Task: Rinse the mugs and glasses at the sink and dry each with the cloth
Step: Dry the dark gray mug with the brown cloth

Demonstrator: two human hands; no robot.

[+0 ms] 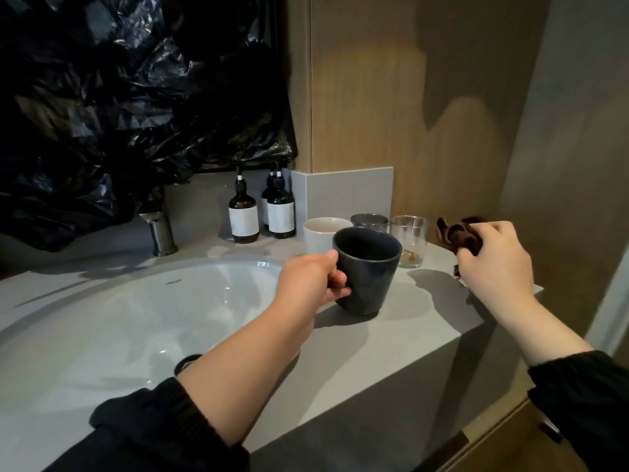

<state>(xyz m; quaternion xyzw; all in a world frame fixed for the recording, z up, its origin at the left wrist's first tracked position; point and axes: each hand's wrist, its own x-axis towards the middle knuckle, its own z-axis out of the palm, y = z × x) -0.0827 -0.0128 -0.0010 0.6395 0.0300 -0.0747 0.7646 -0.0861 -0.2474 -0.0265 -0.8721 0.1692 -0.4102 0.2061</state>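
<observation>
A black sleeve (143, 434) leads to the left hand (309, 281), which grips the dark mug (366, 270) by its handle, at the grey counter (391, 338) beside the sink (136, 318). The right hand (497, 260) pinches the bunched cloth (457, 235). The mug probably goes to the tap (161, 233) next: keep it level and clear of the white mug (318, 233) and clear glass (408, 240) behind. Beyond are bottles (243, 216) and a wood wall.

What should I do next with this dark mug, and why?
If it's already rinsed, probably bring the cloth in your right hand to the dark mug and wipe it: your left hand grips it beside the sink, away from the tap.
</observation>
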